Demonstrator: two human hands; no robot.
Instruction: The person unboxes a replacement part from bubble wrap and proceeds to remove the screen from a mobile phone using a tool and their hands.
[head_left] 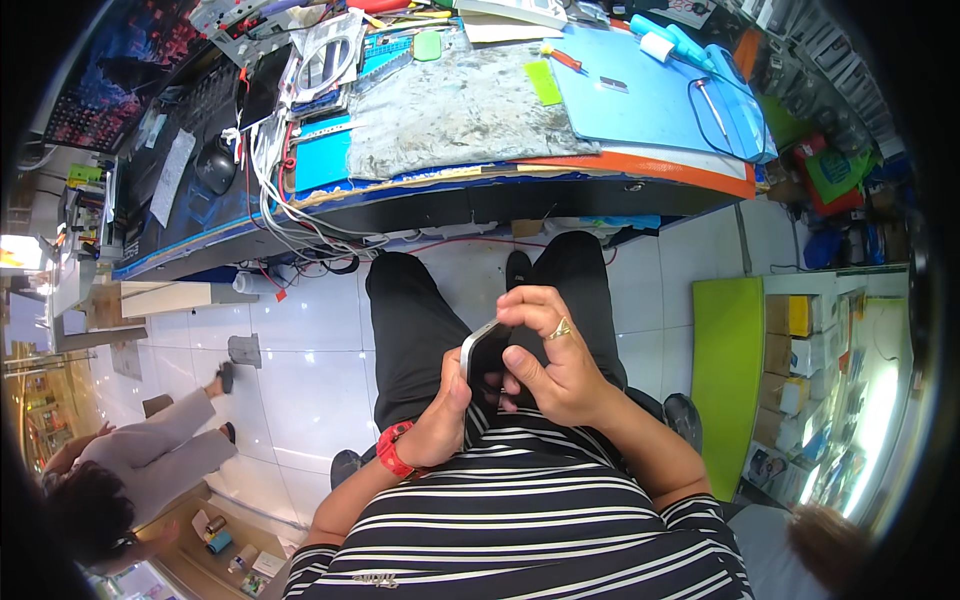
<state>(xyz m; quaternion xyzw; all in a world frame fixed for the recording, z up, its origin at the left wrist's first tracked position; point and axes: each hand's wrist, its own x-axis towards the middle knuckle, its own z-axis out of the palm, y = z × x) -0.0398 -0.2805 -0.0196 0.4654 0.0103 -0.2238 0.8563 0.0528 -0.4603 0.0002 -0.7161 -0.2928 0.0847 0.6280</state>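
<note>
A smartphone [487, 352] with a dark screen and a silver metal edge is held tilted above my lap. My left hand [445, 415], with a red watch on its wrist, grips the phone along its left side and lower part. On the other side, my right hand [563, 365], which wears a gold ring, has its fingertips at the phone's top edge. Its thumb bends over the screen, and the hand is curled around that upper corner. Fingers are mirrored in the dark glass. The phone's back is hidden.
Ahead stands a workbench with a stained grey mat [450, 110], a blue mat [630, 95], white cables [265, 170] and a black mouse [215, 163]. A green panel [727, 385] and shelves are at the right. Another person [140, 445] is at the lower left.
</note>
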